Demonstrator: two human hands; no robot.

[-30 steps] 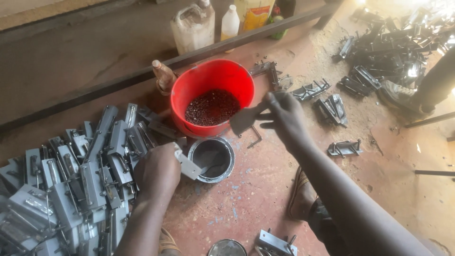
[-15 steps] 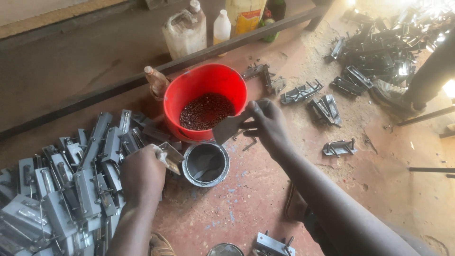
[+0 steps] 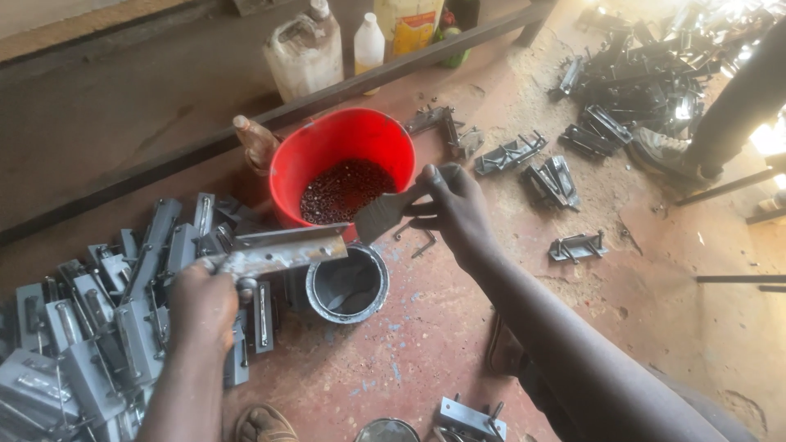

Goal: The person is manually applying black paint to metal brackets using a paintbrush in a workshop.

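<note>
My left hand (image 3: 201, 301) grips a flat grey metal bracket (image 3: 282, 250) and holds it level, its free end over the open tin of grey paint (image 3: 347, 283). My right hand (image 3: 454, 207) holds a paintbrush (image 3: 383, 214) whose grey bristles point left, close to the bracket's end and in front of the red bucket (image 3: 344, 147). The bucket holds a layer of small dark red bits. The brush handle is hidden inside my fingers.
A heap of grey painted brackets (image 3: 90, 327) lies at the left. Unpainted metal parts (image 3: 557, 180) are scattered to the right, with a darker pile (image 3: 647, 82) at the far right. Plastic jugs and bottles (image 3: 307, 53) stand behind a metal bar (image 3: 327, 94). A sandalled foot (image 3: 262, 424) shows below.
My left hand has lifted a bracket off the pile and swung it level above the paint tin. My right hand with the brush has come down and left toward it.
</note>
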